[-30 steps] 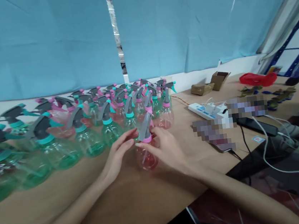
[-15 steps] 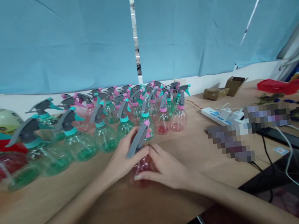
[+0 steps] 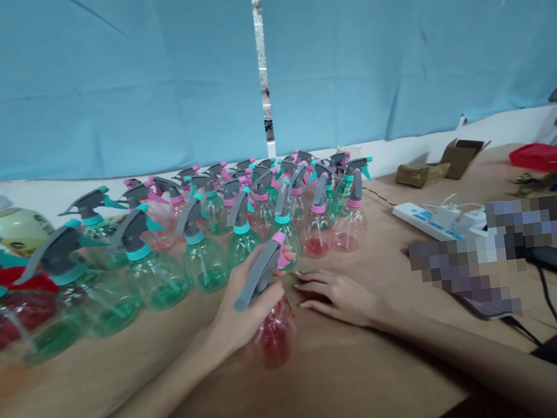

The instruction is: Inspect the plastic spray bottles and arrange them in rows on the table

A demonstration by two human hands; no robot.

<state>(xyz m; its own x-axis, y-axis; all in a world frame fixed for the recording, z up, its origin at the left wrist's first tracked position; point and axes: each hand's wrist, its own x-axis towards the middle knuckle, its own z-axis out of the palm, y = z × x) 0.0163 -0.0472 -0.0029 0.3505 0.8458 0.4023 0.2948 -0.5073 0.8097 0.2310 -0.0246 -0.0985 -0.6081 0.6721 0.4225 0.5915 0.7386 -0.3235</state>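
In the middle of the head view stands a pink spray bottle point(image 3: 274, 337) with a grey and pink trigger head, its clear body tinted reddish. My left hand point(image 3: 247, 306) is wrapped round its neck just under the grey head; part of the collar is hidden by the fingers. Just to the bottle's right, my right hand point(image 3: 341, 296) is apart from it, palm down near the table, fingers stretched and holding nothing. Behind the hands, a green spray bottle point(image 3: 244, 240) and a pink-collared spray bottle point(image 3: 316, 237) stand in the front row.
Several more green and pink spray bottles point(image 3: 158, 280) fill the back and left of the wooden table point(image 3: 220, 403). A large capped bottle point(image 3: 19, 228) stands far left. Rightward lie a white power strip point(image 3: 423, 220), cables, a cardboard box point(image 3: 464, 157) and a red bag point(image 3: 554, 157).
My right hand has come off the pink spray bottle and moved right, its fingers opening out. My left hand keeps its hold. The view has shifted slightly left.
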